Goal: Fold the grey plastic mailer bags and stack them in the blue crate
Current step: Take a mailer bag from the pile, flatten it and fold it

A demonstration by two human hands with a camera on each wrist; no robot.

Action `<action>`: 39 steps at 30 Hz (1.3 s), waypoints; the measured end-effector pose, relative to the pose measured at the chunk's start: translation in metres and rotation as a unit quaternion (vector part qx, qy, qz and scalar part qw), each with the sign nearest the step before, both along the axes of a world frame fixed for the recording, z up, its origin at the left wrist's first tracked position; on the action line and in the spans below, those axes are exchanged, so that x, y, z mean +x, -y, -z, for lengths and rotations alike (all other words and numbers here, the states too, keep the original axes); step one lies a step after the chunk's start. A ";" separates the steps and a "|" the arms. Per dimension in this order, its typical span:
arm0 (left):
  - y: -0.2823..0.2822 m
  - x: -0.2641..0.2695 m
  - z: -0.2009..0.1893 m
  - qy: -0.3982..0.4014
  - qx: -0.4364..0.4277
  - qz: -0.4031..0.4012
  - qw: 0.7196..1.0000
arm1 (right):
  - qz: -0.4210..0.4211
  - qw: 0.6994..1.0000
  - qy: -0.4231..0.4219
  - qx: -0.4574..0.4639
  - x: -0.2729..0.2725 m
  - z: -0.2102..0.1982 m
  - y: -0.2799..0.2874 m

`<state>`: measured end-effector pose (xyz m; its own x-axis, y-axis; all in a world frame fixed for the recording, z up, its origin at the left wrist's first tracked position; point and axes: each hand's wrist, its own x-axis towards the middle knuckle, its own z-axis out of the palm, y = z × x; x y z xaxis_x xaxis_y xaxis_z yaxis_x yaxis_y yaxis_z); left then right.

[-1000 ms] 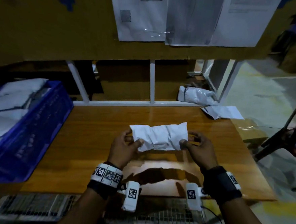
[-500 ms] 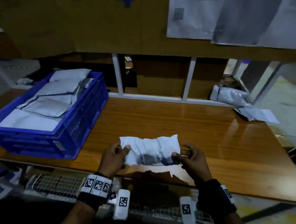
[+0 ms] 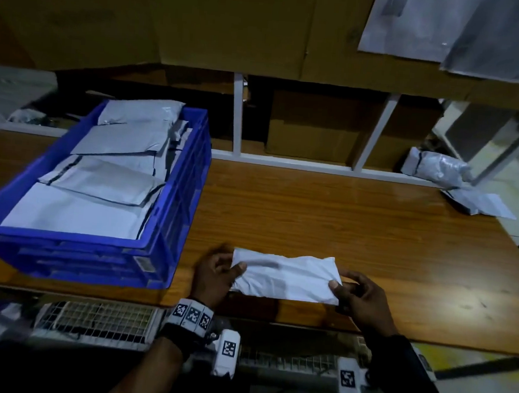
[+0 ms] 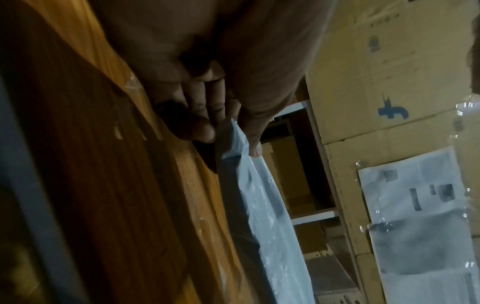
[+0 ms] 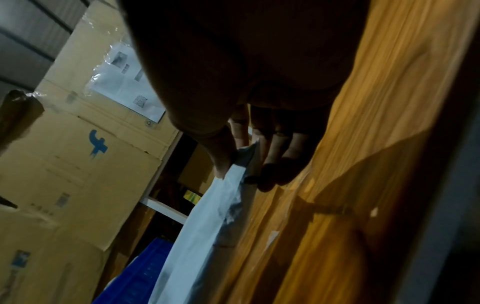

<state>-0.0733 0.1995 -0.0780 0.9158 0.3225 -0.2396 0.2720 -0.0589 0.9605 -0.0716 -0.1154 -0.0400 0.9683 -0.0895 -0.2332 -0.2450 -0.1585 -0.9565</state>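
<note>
A folded grey mailer bag [image 3: 286, 276] hangs just above the wooden table's front edge, held at both ends. My left hand [image 3: 216, 273] pinches its left end with the thumb on top, and my right hand [image 3: 356, 292] pinches its right end. In the left wrist view the bag [image 4: 262, 205] runs away from my curled fingers [image 4: 202, 115]. The right wrist view shows the bag [image 5: 207, 226] gripped between thumb and fingers [image 5: 275, 148]. The blue crate [image 3: 177, 209] stands on the table at the left, holding several flat folded mailers [image 3: 105, 182].
More grey mailers [image 3: 438, 169] lie crumpled at the table's back right corner beside a flat one [image 3: 479, 202]. White shelf posts [image 3: 238, 115] and cardboard boxes [image 3: 318, 126] stand behind the table [image 3: 327, 219]. A wire rack [image 3: 96, 320] sits below the front edge.
The view has swung left, bringing the blue crate fully into sight. Both hands have carried the folded bag toward the table's front edge, and it now looks flatter.
</note>
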 end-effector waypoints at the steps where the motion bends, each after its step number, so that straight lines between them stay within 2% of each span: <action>1: 0.004 0.002 0.005 -0.007 0.002 0.010 1.000 | 0.003 1.000 -0.001 -0.015 0.000 0.004 0.004; 5: 0.018 -0.002 0.025 -0.036 0.037 0.045 0.998 | 0.012 0.998 0.007 -0.065 -0.004 0.026 0.027; 8: 0.030 -0.007 0.028 -0.053 0.066 0.102 0.991 | 0.014 0.994 0.015 -0.105 -0.012 0.038 0.047; 10: 0.037 -0.012 0.026 -0.057 0.127 0.129 0.982 | 0.018 0.987 0.016 -0.159 -0.016 0.039 0.056; 12: 0.040 -0.014 0.023 -0.044 0.195 0.122 0.972 | 0.046 0.972 0.033 -0.228 -0.021 0.033 0.059; 14: 0.044 -0.016 0.017 0.015 0.262 0.103 0.959 | 0.063 0.944 0.105 -0.305 -0.022 0.027 0.058; 17: 0.065 -0.012 0.011 0.126 0.359 0.106 0.919 | -0.020 0.884 0.232 -0.405 -0.018 0.026 0.039; 20: 0.093 -0.003 0.014 0.186 0.462 0.170 0.851 | -0.101 0.839 0.314 -0.432 -0.009 0.042 -0.001; 23: 0.109 0.002 0.026 0.160 0.531 0.268 0.788 | -0.165 0.795 0.349 -0.469 -0.003 0.072 -0.036; 24: 0.110 0.002 0.030 0.142 0.542 0.286 0.778 | -0.183 0.785 0.348 -0.479 -0.002 0.080 -0.042; 26: 0.110 0.001 0.037 0.111 0.546 0.300 0.774 | -0.203 0.765 0.349 -0.501 -0.002 0.090 -0.045; 28: 0.109 0.001 0.043 0.092 0.548 0.303 0.774 | -0.198 0.760 0.360 -0.504 -0.003 0.094 -0.044; 33: 0.111 0.004 0.046 0.082 0.566 0.301 0.763 | -0.163 0.773 0.384 -0.478 -0.004 0.097 -0.044; 36: 0.111 0.003 0.049 0.048 0.559 0.326 0.761 | -0.165 0.775 0.374 -0.482 -0.005 0.098 -0.044; 39: 0.111 0.004 0.052 0.049 0.580 0.323 0.746 | -0.170 0.774 0.359 -0.493 -0.005 0.098 -0.044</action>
<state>-0.0692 0.0888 -0.1299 0.9648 -0.2551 -0.0644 -0.2408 -0.9548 0.1744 -0.0763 -0.0718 -0.1376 0.8237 0.4069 0.3949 0.5093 -0.8370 -0.2002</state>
